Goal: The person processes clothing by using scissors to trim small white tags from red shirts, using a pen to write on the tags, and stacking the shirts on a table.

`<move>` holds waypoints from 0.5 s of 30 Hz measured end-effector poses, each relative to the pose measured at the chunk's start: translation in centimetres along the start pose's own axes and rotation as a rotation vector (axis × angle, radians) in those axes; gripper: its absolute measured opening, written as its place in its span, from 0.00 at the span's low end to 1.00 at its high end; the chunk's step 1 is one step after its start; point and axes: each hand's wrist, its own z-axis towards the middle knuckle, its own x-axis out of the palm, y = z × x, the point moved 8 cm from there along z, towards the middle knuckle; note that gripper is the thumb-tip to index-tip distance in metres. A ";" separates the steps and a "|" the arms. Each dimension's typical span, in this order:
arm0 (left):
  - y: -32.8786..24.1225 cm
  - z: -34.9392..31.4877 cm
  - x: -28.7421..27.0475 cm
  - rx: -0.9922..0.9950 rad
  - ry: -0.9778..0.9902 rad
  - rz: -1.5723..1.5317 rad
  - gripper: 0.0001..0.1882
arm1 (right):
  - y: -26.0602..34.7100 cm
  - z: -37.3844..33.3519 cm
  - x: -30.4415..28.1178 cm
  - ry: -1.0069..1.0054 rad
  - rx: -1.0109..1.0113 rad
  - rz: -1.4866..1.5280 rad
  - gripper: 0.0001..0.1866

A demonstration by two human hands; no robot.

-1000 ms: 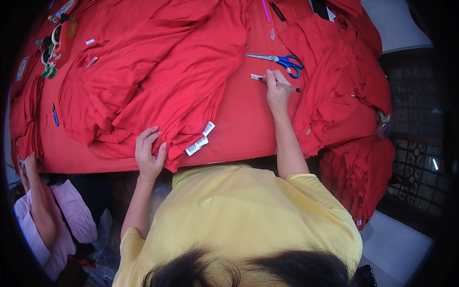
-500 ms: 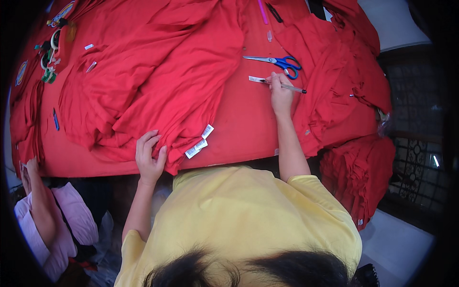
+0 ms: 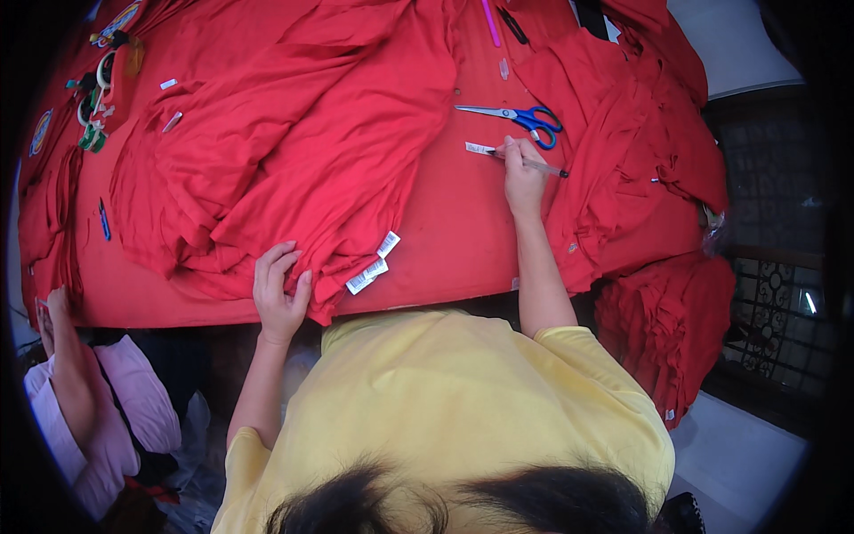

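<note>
At nine o'clock, at the table's (image 3: 463,258) near-left corner, another person in a pink sleeve (image 3: 133,400) is resting a forearm by the edge; apart from the wearer's own work. Toward eleven o'clock, rolls of tape (image 3: 93,98) are lying at the far-left rim, probably parked out of the way.

The left hand (image 3: 280,289) is lying flat at seven o'clock, fingers apart and spread over the hem of the red garment pile (image 3: 285,151), seemingly pinning the cloth so it is not sliding; it is gripping nothing. Just right of it, white labels (image 3: 372,267) are hanging from the pile's near corner.

At one o'clock the right hand (image 3: 523,173) is pinching together on a thin pen (image 3: 541,165), its tip touching a small white tag (image 3: 479,148) lying on the bare red tabletop, likely flat there for writing; blue-handled scissors (image 3: 520,116) are lying closed just beyond, within reach.

At three o'clock more red garments (image 3: 640,169) are heaping and spilling over the table's right edge; no container is showing anywhere in view.
</note>
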 end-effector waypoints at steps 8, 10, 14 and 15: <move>0.0 -0.1 0.0 0.003 0.001 0.005 0.14 | -0.1 0.1 -0.2 0.039 0.041 -0.003 0.14; 0.0 0.0 0.0 0.002 0.002 0.001 0.14 | -0.2 0.2 -0.3 0.015 0.029 -0.025 0.14; 0.1 0.0 0.1 0.005 0.004 -0.002 0.14 | -0.2 0.3 -0.7 0.015 0.045 -0.067 0.14; 0.1 -0.1 0.0 0.005 0.001 -0.004 0.14 | -0.3 0.3 -0.6 0.023 0.041 -0.073 0.14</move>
